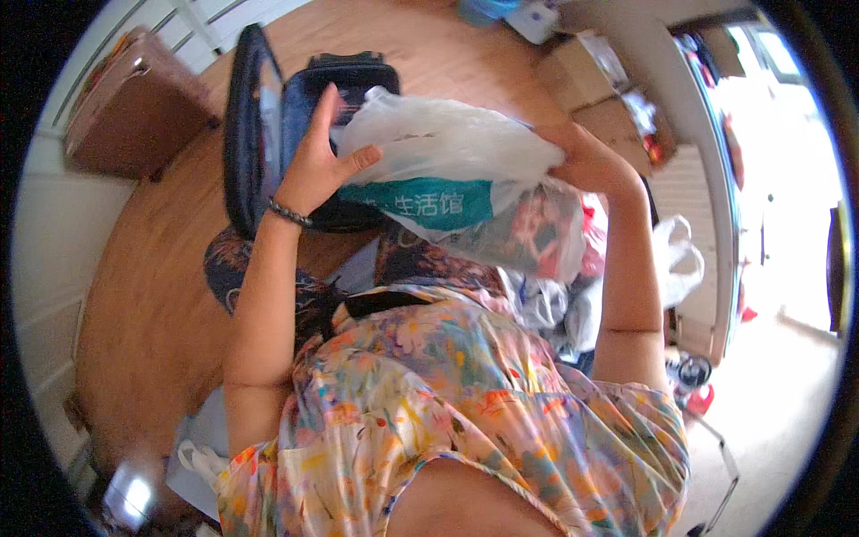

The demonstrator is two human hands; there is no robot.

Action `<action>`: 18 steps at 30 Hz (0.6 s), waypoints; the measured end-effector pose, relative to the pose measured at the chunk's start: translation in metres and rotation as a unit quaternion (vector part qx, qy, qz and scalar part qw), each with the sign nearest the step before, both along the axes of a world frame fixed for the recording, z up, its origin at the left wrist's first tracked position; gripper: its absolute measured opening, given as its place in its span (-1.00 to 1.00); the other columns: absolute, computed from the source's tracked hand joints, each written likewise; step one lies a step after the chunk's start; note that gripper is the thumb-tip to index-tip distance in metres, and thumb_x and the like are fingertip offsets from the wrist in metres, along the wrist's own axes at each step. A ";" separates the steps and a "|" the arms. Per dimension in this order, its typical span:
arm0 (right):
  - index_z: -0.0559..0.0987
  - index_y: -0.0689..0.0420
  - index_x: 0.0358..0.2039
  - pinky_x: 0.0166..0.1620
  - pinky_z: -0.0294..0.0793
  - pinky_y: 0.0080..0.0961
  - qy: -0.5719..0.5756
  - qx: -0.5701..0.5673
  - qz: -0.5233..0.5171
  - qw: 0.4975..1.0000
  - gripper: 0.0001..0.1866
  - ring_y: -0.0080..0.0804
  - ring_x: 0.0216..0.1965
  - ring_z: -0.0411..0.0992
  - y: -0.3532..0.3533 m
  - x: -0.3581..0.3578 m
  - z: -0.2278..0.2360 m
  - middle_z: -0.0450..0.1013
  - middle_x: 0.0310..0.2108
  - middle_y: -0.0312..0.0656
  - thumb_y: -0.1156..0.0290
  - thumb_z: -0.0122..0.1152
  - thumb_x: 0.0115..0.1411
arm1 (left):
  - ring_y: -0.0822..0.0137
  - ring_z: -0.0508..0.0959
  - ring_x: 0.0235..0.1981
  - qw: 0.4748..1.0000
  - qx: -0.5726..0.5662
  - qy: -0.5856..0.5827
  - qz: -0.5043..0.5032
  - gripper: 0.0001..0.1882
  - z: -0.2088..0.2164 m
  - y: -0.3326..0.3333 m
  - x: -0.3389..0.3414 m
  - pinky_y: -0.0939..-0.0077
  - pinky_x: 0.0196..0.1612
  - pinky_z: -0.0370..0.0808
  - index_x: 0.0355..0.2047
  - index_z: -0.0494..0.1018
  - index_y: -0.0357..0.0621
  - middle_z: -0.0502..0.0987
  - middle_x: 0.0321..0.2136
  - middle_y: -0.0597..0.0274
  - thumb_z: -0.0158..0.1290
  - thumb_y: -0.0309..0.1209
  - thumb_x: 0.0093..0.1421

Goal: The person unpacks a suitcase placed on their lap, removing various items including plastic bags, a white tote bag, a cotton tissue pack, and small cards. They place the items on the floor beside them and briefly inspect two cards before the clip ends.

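Observation:
A crinkled translucent white plastic bag (456, 125) with a teal printed band stretches between my hands above my lap. Something with dark and reddish patches shows faintly through its lower right part; I cannot make out what. At the bag's right end, my right hand (595, 166) grips the plastic, its fingertips partly hidden. My left hand (322, 157), with a dark bead bracelet on the wrist, is by the left end with thumb and fingers apart, the thumb against the bag's edge. Just beyond it stands an open black suitcase (237, 143), partly covered by my hand and the bag.
Several more plastic bags (546, 304) lie beside my lap on the right. Cardboard boxes (582, 72) stand at the far right near a bright doorway. At the far left is a brown box-like piece (139, 107) on the wooden floor (152, 295). A blue basin (488, 9) sits at the back.

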State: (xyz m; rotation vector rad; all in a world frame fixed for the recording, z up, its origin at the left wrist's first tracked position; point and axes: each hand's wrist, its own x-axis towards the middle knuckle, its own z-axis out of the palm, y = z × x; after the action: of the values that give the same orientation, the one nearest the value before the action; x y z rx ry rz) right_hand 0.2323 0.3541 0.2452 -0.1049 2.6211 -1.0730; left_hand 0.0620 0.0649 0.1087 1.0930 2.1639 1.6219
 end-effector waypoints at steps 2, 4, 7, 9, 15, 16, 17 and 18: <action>0.53 0.17 -0.20 -0.15 0.41 -0.43 -0.013 0.109 -0.076 0.991 -0.60 -0.29 -0.22 0.47 0.008 0.028 -0.011 0.50 -0.28 -0.06 0.66 0.17 -0.16 | 0.45 0.49 -0.29 0.959 -0.065 -0.256 -0.098 -0.28 -0.020 0.021 0.027 0.60 -0.23 0.44 0.13 0.15 -0.27 0.51 -0.26 0.14 0.22 -0.30 0.03; 0.53 0.15 -0.18 -0.11 0.39 -0.45 0.038 0.172 -0.072 0.982 -0.57 -0.20 -0.18 0.44 0.029 0.063 -0.055 0.49 -0.22 -0.06 0.70 0.11 -0.16 | 0.54 0.48 -0.35 0.927 -0.076 -0.337 -0.144 -0.62 -0.053 0.032 0.057 0.65 -0.29 0.42 -0.12 0.44 -0.24 0.53 -0.34 0.29 0.19 -0.43 0.03; 0.53 0.15 -0.16 -0.09 0.37 -0.44 0.053 0.167 -0.142 0.974 -0.52 -0.16 -0.18 0.42 0.018 0.101 -0.073 0.47 -0.23 -0.06 0.75 0.06 -0.17 | 0.52 0.48 -0.30 0.881 0.016 -0.448 -0.149 -0.69 -0.032 0.033 0.091 0.64 -0.19 0.40 -0.14 0.44 -0.27 0.52 -0.30 0.29 0.11 -0.55 0.05; 0.54 0.10 -0.18 -0.12 0.39 -0.40 0.130 0.173 -0.162 0.963 -0.50 -0.14 -0.18 0.40 0.002 0.115 -0.057 0.44 -0.25 -0.08 0.75 0.06 -0.21 | 0.42 0.45 -0.13 0.873 0.018 -0.456 -0.171 -0.73 -0.014 0.017 0.091 0.54 -0.02 0.34 -0.19 0.45 -0.30 0.49 -0.17 0.21 0.06 -0.62 0.04; 0.55 0.04 -0.17 -0.07 0.33 -0.34 0.128 0.185 -0.112 0.968 -0.52 -0.13 -0.13 0.32 -0.041 0.174 0.014 0.33 -0.25 -0.13 0.67 0.18 -0.20 | 0.43 0.41 -0.09 0.880 -0.047 -0.343 -0.325 -0.81 0.043 -0.036 0.112 0.60 -0.10 0.37 -0.26 0.48 -0.29 0.42 -0.06 0.16 0.11 -0.47 0.11; 0.55 0.05 -0.17 -0.06 0.32 -0.34 0.102 0.192 -0.105 0.970 -0.52 -0.14 -0.14 0.31 -0.041 0.185 0.016 0.32 -0.24 -0.14 0.66 0.18 -0.20 | 0.44 0.42 -0.11 0.899 -0.041 -0.307 -0.309 -0.80 0.046 -0.034 0.116 0.61 -0.11 0.37 -0.27 0.48 -0.29 0.44 -0.10 0.18 0.10 -0.43 0.13; 0.55 0.06 -0.17 -0.05 0.30 -0.34 0.076 0.199 -0.097 0.972 -0.53 -0.14 -0.14 0.31 -0.043 0.192 0.017 0.31 -0.24 -0.14 0.65 0.19 -0.19 | 0.44 0.43 -0.14 0.917 -0.035 -0.271 -0.291 -0.79 0.047 -0.033 0.119 0.61 -0.13 0.37 -0.29 0.49 -0.29 0.46 -0.15 0.20 0.09 -0.39 0.14; 0.55 0.09 -0.21 -0.05 0.30 -0.34 0.069 0.161 -0.125 0.977 -0.57 -0.15 -0.14 0.30 -0.048 0.194 0.018 0.30 -0.24 -0.15 0.65 0.18 -0.19 | 0.45 0.44 -0.17 0.932 -0.028 -0.235 -0.273 -0.76 0.049 -0.033 0.123 0.62 -0.15 0.38 -0.30 0.49 -0.30 0.48 -0.20 0.23 0.09 -0.34 0.15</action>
State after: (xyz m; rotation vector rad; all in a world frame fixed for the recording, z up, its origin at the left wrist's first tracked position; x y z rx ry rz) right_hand 0.4259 0.3066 0.2634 0.2371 2.9557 -0.7182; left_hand 0.1854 0.0323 0.1577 1.0324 1.4288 1.3697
